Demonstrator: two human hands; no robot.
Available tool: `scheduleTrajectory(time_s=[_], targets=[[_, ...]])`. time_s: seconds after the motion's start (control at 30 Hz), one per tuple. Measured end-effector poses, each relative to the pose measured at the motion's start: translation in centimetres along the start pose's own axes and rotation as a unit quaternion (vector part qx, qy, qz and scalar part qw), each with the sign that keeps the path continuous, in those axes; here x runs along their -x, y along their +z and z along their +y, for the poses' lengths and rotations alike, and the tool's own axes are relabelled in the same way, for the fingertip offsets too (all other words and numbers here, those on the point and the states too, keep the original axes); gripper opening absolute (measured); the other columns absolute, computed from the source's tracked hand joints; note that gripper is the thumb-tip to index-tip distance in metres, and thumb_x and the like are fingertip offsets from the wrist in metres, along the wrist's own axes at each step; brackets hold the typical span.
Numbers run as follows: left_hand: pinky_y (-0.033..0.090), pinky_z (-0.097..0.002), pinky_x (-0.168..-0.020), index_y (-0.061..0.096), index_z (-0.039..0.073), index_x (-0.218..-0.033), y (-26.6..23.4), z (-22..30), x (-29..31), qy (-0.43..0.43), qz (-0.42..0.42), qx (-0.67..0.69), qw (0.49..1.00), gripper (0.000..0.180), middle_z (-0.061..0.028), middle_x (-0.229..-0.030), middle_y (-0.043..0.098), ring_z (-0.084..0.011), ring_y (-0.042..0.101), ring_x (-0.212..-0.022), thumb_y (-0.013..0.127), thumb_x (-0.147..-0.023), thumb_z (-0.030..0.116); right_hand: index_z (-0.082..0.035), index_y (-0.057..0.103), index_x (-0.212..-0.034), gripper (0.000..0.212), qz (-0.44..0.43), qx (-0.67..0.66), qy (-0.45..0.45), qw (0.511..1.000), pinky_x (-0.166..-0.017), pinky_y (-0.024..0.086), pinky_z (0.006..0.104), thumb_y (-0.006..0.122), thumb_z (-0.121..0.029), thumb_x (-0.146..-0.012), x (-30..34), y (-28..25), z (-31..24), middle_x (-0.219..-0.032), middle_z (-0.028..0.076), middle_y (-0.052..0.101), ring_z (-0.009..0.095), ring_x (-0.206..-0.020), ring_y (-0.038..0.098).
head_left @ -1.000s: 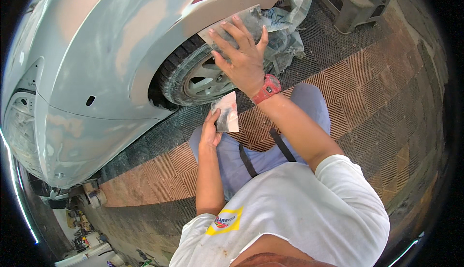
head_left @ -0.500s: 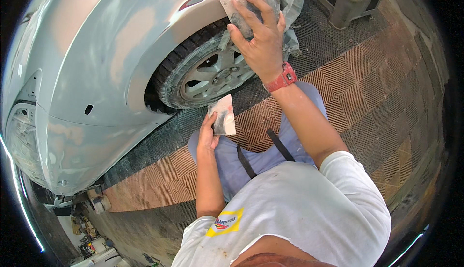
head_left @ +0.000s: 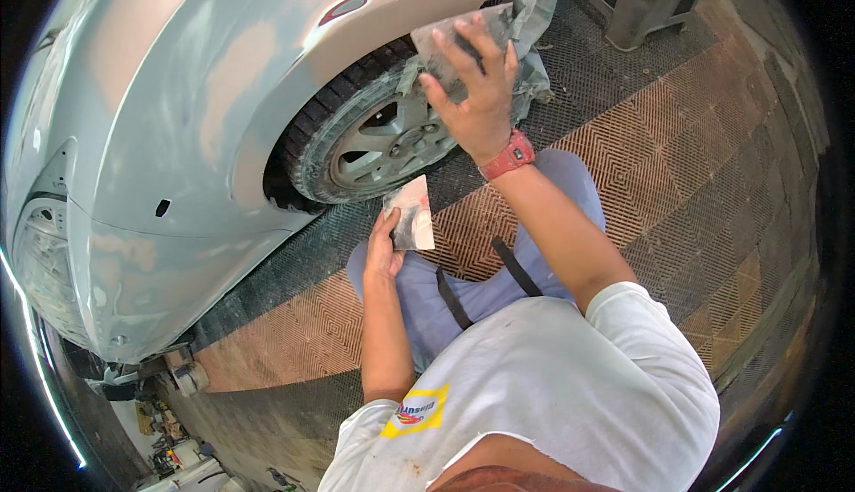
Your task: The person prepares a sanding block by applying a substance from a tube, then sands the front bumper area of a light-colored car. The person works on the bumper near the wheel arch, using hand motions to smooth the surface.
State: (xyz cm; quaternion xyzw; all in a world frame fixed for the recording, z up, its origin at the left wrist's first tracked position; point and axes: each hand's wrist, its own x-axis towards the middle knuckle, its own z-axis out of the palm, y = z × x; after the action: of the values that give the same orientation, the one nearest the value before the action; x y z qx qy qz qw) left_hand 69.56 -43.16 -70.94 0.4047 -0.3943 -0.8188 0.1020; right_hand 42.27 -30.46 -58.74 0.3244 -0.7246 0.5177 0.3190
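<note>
Low over the right end of the wheel arch, my right hand (head_left: 476,105) is spread across the back of a flat grey putty spreader (head_left: 435,36), thumb at its near edge. Whether the spreader touches the panel I cannot tell. My left hand (head_left: 384,247) pinches a second squarish putty spreader (head_left: 415,216), smeared with pale, grey and reddish paste, beside the wheel's near side. The car fender (head_left: 200,158) is grey with beige filler patches and has an oval cutout (head_left: 343,11) above the arch. Below it is the dusty wheel (head_left: 392,140).
Clear plastic sheeting (head_left: 536,20) hangs from the car just past the right-hand spreader. A grey plastic stool (head_left: 634,2) stands at the far right. Ribbed brown and dark floor tiles (head_left: 659,145) lie under my knees. Assorted items (head_left: 169,434) sit at the lower left.
My right hand and its spreader have come slightly nearer to me, down from the arch edge. The left hand and its spreader have hardly moved.
</note>
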Motion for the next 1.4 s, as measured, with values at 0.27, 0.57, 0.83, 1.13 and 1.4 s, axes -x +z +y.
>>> scheduleTrajectory(time_s=[0.27,0.57,0.83,1.13,1.4], targets=[[0.056,-0.0404,-0.104,0.048,0.001,-0.152,0.1,-0.1,0.1,0.002,-0.011,0.007,1.000,0.051,-0.0134,-0.145,0.062,-0.0269,0.065,-0.127,0.062,-0.107,0.020,-0.031,0.067,-0.138,0.050,-0.012,-0.001,0.026,1.000,-0.114,0.022,0.0734,0.076,-0.034,-0.089,-4.5,-1.9,-1.9,-0.144,0.002,0.056,0.027,-0.141,0.052],[0.057,-0.0400,-0.103,0.050,0.001,-0.150,0.8,0.4,0.4,-0.007,0.012,-0.002,1.000,0.049,-0.0125,-0.143,0.063,-0.0251,0.067,-0.124,0.063,-0.106,0.020,-0.029,0.069,-0.140,0.054,-0.050,0.028,-0.003,0.998,-0.119,0.021,0.0686,0.080,-0.030,-0.087,-1.0,0.8,-2.4,-0.148,0.000,0.055,0.025,-0.150,0.045],[0.055,-0.0415,-0.105,0.046,0.001,-0.153,0.7,0.3,0.3,-0.002,0.005,-0.003,1.000,0.054,-0.0133,-0.145,0.061,-0.0263,0.065,-0.127,0.063,-0.106,0.020,-0.029,0.067,-0.142,0.056,0.001,0.001,0.030,1.000,-0.118,0.021,0.0715,0.080,-0.029,-0.088,0.5,-0.5,1.1,-0.150,0.002,0.054,0.026,-0.150,0.044],[0.054,-0.0384,-0.106,0.050,0.001,-0.152,0.7,0.2,0.7,-0.005,0.007,-0.008,1.000,0.050,-0.0126,-0.144,0.063,-0.0241,0.064,-0.127,0.062,-0.106,0.019,-0.027,0.067,-0.141,0.053,0.035,-0.035,0.044,0.998,-0.117,0.025,0.0709,0.080,-0.032,-0.089,-3.3,-0.9,3.0,-0.149,0.002,0.054,0.027,-0.148,0.046],[0.054,-0.0381,-0.105,0.051,0.001,-0.151,1.4,0.7,1.0,-0.012,0.019,-0.022,0.999,0.049,-0.0124,-0.142,0.063,-0.0235,0.065,-0.126,0.063,-0.106,0.019,-0.029,0.067,-0.142,0.057,0.017,-0.027,0.049,0.998,-0.117,0.026,0.0722,0.082,-0.031,-0.087,0.6,2.1,2.6,-0.149,0.002,0.052,0.029,-0.152,0.043]])
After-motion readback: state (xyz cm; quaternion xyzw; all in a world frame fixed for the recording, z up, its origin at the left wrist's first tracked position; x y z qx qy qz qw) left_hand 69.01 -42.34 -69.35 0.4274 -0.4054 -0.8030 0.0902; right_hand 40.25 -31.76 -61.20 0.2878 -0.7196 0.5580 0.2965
